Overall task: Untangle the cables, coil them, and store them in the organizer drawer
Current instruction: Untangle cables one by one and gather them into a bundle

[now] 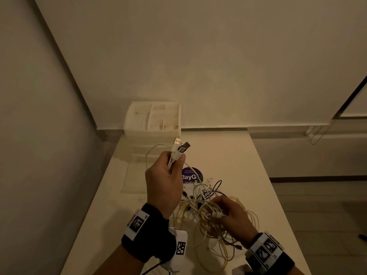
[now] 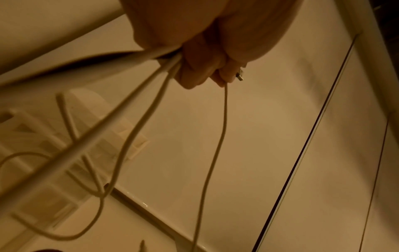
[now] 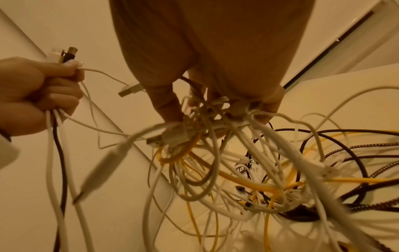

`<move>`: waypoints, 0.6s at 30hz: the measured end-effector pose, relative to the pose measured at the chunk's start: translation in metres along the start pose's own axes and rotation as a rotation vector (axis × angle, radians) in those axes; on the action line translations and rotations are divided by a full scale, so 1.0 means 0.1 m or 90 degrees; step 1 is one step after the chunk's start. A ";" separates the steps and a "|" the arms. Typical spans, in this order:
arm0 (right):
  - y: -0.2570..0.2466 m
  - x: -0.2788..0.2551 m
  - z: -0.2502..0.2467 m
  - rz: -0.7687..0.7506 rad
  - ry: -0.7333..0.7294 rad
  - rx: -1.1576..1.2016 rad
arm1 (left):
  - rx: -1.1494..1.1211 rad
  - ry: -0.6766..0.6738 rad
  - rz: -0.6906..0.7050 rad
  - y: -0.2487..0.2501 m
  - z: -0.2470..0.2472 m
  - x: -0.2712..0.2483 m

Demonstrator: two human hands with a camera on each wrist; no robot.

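Observation:
A tangle of white, yellow and dark cables (image 1: 210, 211) lies on the white table (image 1: 248, 161) near its front. My left hand (image 1: 170, 169) is raised above the table and grips a bundle of cable ends; their USB plugs (image 1: 181, 144) stick up out of the fist. In the left wrist view the white cables (image 2: 138, 109) hang down from that fist (image 2: 205, 68). My right hand (image 1: 230, 213) is in the tangle and pinches a white connector (image 3: 172, 136) among the loops (image 3: 215, 162). The white organizer drawer unit (image 1: 154, 120) stands at the table's far left edge.
A round purple sticker (image 1: 191, 175) is on the table beyond the tangle. A pale flat sheet (image 1: 133, 179) lies at the left, in front of the organizer. Walls close in on the left and behind. The floor drops off to the right of the table.

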State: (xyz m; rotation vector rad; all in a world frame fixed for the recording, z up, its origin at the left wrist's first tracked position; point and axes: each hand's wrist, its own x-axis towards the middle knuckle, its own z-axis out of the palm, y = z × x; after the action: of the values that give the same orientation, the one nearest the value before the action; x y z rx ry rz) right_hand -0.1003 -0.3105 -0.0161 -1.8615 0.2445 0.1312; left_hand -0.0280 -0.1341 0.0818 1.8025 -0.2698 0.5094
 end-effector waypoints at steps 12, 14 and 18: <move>0.01 -0.01 -0.04 0.088 -0.113 0.151 | -0.056 -0.083 -0.014 0.18 0.06 -0.07; 0.00 0.03 0.01 0.003 -0.022 -0.088 | -0.060 -0.093 -0.017 0.23 0.08 -0.09; 0.10 0.02 0.19 -0.117 0.155 -0.420 | -0.085 -0.099 -0.019 0.27 0.08 -0.09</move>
State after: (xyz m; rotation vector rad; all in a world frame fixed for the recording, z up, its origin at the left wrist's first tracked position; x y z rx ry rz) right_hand -0.0997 -0.2957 -0.0313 -2.5487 0.2093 -0.1652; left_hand -0.0460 -0.1505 0.0993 1.7151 -0.3748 0.3233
